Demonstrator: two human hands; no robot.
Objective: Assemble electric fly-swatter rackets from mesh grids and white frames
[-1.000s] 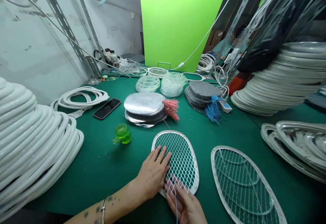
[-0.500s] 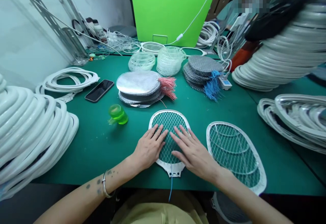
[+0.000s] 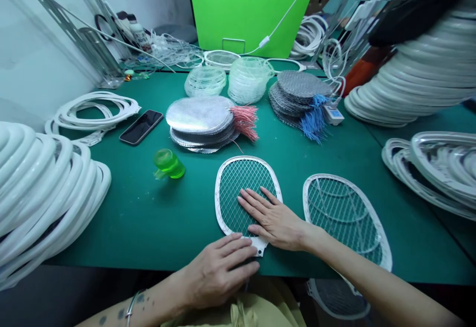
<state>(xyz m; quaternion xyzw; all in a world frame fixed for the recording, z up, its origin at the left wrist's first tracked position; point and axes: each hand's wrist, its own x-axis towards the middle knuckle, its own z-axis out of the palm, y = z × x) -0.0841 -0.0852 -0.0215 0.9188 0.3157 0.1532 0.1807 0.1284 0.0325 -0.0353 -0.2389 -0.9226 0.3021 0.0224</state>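
A white racket-shaped frame point(image 3: 218, 203) with a silvery wire mesh lies before me, its neck toward me. My right hand point(image 3: 275, 220) rests flat on the lower right of the mesh, fingers spread. Over the frame's neck is my left hand point(image 3: 223, 270), palm down, its fingers slightly bent and thumb apart from them. It covers most of the neck and the blue wire there, so I cannot see whether it touches the wire. A second frame with mesh and curved ribs point(image 3: 344, 218) lies at the right, partly behind my right forearm.
Mesh sheets with red wires point(image 3: 201, 116) and others with blue wires point(image 3: 297, 91) are stacked beyond. A green cup point(image 3: 170, 163) and a phone point(image 3: 141, 127) lie left. Piles of white frames point(image 3: 44, 183) flank the table point(image 3: 148, 218). A mesh piece point(image 3: 338, 299) shows below its edge.
My left hand has left the mesh and moved down toward me over the frame's neck, covering the blue wire. My right hand stays on the mesh, slightly lower.
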